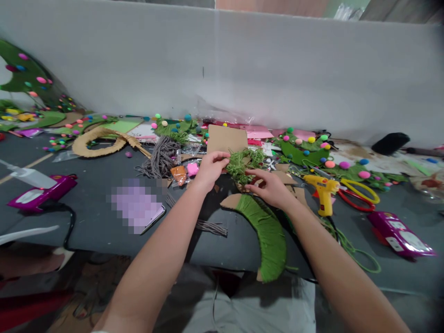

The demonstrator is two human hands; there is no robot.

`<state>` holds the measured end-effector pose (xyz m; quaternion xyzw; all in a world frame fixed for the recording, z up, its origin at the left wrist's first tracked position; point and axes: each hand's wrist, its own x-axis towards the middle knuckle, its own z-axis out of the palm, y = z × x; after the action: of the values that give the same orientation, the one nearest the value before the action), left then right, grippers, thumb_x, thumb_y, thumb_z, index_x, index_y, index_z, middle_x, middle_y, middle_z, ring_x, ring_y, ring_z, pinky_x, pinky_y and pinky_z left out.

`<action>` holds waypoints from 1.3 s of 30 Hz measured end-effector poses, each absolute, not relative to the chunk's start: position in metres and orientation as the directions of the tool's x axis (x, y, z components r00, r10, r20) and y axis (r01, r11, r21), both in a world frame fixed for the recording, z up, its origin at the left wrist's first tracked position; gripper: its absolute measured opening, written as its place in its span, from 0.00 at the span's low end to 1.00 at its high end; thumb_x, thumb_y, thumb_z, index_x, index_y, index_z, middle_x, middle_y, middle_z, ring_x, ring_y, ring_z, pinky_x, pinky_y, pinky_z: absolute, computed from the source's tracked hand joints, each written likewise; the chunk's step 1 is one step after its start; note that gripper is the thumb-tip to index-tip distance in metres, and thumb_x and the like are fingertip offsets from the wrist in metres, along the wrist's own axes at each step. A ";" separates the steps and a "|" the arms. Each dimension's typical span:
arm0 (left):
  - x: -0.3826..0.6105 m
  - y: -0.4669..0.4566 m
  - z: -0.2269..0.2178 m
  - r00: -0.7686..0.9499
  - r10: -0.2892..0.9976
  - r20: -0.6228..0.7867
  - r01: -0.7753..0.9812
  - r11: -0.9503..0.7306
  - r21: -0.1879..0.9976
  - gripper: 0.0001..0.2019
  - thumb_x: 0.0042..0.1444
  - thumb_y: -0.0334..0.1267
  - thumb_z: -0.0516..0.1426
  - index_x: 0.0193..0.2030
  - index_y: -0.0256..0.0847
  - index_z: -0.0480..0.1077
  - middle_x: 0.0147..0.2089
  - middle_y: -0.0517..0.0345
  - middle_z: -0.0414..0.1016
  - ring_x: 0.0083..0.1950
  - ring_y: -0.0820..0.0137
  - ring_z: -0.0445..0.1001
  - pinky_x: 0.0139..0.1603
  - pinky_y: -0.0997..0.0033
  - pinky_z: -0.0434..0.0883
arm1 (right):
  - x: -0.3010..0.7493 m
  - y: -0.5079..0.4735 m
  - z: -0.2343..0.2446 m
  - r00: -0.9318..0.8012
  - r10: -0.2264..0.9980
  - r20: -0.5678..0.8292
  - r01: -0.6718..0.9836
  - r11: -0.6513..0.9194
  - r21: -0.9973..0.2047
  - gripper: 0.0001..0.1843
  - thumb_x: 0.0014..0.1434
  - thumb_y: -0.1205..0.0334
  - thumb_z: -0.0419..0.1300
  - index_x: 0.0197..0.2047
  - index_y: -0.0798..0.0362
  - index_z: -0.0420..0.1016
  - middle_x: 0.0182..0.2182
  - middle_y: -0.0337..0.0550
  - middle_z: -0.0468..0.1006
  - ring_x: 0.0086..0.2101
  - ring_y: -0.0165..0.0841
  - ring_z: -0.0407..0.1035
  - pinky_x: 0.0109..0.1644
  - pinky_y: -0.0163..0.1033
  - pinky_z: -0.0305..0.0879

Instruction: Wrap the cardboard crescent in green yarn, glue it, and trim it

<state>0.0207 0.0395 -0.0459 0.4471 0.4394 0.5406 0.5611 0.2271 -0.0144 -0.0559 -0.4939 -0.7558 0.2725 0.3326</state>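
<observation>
A clump of loose green yarn (238, 166) is between my two hands over the table. My left hand (209, 172) pinches its left edge with thumb and fingertips. Curled round its lower right side, my right hand (269, 188) grips it between thumb and fingers. Just below lies a curved cardboard piece wrapped in green yarn (268, 236), its bare cardboard showing at both ends. Behind the clump is a plain brown cardboard piece (227, 138). A bundle of grey yarn (164, 157) sits to the left, near small orange and pink packets (185, 172).
A yellow glue gun (324, 190) and scissors with yellow and red handles (359, 193) lie at right. Purple power strips (400, 235) (43, 192) sit on both sides. A phone (137, 206), a cardboard ring (99, 142) and pom-pom-covered green pieces (300, 152) are also on the table.
</observation>
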 end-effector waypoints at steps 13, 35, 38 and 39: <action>0.026 0.031 -0.035 0.188 0.965 -0.181 -0.404 0.244 0.882 0.08 0.53 0.20 0.58 0.36 0.34 0.74 0.32 0.56 0.75 0.29 0.77 0.72 0.34 0.75 0.72 | 0.216 -0.008 -0.055 -0.216 0.897 0.385 0.542 0.438 -0.717 0.13 0.58 0.55 0.63 0.44 0.52 0.75 0.43 0.48 0.75 0.35 0.35 0.71 0.34 0.39 0.68; -0.004 0.069 -0.054 -0.257 0.953 -0.158 -0.480 0.017 0.877 0.10 0.47 0.23 0.59 0.36 0.36 0.74 0.29 0.62 0.72 0.28 0.79 0.69 0.34 0.77 0.67 | 0.251 -0.002 -0.033 0.138 0.982 0.128 -0.276 0.162 -0.947 0.16 0.49 0.55 0.68 0.28 0.51 0.64 0.23 0.34 0.65 0.24 0.26 0.60 0.27 0.32 0.58; -0.005 0.070 -0.053 -0.301 0.941 -0.156 -0.482 -0.009 0.876 0.09 0.48 0.23 0.57 0.35 0.36 0.73 0.28 0.62 0.71 0.27 0.80 0.69 0.34 0.78 0.66 | 0.262 0.001 -0.031 0.305 0.940 0.153 -0.373 0.266 -0.889 0.14 0.48 0.58 0.65 0.27 0.50 0.62 0.23 0.33 0.62 0.24 0.26 0.59 0.28 0.32 0.61; -0.006 0.070 -0.053 -0.315 0.936 -0.156 -0.479 -0.015 0.878 0.09 0.48 0.23 0.57 0.35 0.36 0.73 0.28 0.63 0.71 0.27 0.80 0.69 0.34 0.78 0.66 | 0.266 0.003 -0.031 0.372 0.916 0.148 -0.381 0.296 -0.876 0.12 0.49 0.59 0.64 0.27 0.50 0.62 0.23 0.33 0.62 0.24 0.26 0.60 0.28 0.33 0.62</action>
<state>-0.0059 0.0697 -0.0529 0.2483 0.4602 0.6676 0.5300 0.2655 0.0027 -0.0312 -0.3928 -0.3408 0.4446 0.7293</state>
